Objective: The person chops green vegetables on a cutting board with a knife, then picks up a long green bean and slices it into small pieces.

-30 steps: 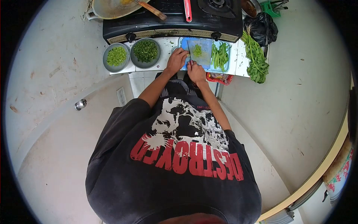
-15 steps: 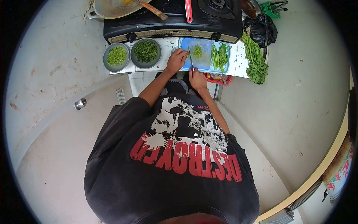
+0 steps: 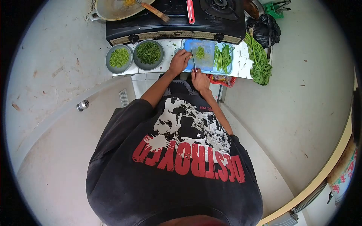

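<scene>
My right hand [image 3: 200, 80] is closed round the handle of a knife [image 3: 194, 60], whose blade points away from me over a blue cutting board [image 3: 208, 67]. Just left of the blade, my left hand [image 3: 180, 61] has its fingers curled on pale green stems [image 3: 190, 57], mostly hidden under the fingertips. Chopped green pieces [image 3: 200, 52] lie in a small heap right of the blade. Leafy greens [image 3: 223, 58] rest at the right side, on a light blue tray [image 3: 231, 67] that shows around the board.
To the left stand a grey bowl of chopped stems [image 3: 119, 57] and another of chopped leaves [image 3: 148, 52]. A black gas stove [image 3: 166, 28] with a pan [image 3: 113, 9] runs behind. Whole greens [image 3: 259, 62] and a black plastic bag [image 3: 266, 30] lie at the right edge.
The whole view has shifted very slightly. Both hands, the knife and the stems stay in nearly the same place over the board.
</scene>
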Tool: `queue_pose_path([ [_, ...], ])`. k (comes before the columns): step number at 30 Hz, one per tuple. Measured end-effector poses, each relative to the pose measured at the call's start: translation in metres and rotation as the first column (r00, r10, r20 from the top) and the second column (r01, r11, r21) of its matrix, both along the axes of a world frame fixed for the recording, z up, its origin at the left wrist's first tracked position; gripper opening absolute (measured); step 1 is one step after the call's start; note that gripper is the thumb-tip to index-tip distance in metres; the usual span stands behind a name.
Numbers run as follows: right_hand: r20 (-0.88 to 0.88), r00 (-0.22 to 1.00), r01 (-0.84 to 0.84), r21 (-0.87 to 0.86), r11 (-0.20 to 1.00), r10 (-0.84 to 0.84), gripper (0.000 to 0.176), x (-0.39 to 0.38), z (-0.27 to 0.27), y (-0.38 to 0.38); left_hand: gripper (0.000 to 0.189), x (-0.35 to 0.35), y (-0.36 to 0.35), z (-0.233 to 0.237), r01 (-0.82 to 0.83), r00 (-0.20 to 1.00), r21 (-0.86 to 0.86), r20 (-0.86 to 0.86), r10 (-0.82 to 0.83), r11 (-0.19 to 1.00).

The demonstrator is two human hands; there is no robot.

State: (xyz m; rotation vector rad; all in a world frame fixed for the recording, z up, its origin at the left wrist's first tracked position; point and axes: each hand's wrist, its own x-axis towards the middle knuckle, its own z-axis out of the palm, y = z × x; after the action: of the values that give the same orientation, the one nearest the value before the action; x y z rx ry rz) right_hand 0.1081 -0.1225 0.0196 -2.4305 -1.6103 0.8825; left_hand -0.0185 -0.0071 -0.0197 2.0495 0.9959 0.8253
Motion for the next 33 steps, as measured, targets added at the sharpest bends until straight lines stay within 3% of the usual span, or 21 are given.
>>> queue_pose_path([
  [11,-0.008,1.0,-0.008,0.028,1.0,0.008,0.044,0.001,-0.009,0.022,0.009,0.001,0.0,-0.001,-0.012,1.0,-0.011,-0.019,0.012,1.0],
  [22,0.013,1.0,0.002,-0.025,1.0,-0.002,0.045,0.003,-0.005,-0.013,0.011,0.002,-0.001,0.002,-0.012,1.0,-0.028,-0.018,0.012,1.0],
  [33,-0.01,0.999,0.031,0.029,0.999,-0.031,0.042,-0.004,0.002,0.023,0.011,0.001,0.001,0.003,-0.001,0.999,-0.006,-0.036,0.001,1.0],
])
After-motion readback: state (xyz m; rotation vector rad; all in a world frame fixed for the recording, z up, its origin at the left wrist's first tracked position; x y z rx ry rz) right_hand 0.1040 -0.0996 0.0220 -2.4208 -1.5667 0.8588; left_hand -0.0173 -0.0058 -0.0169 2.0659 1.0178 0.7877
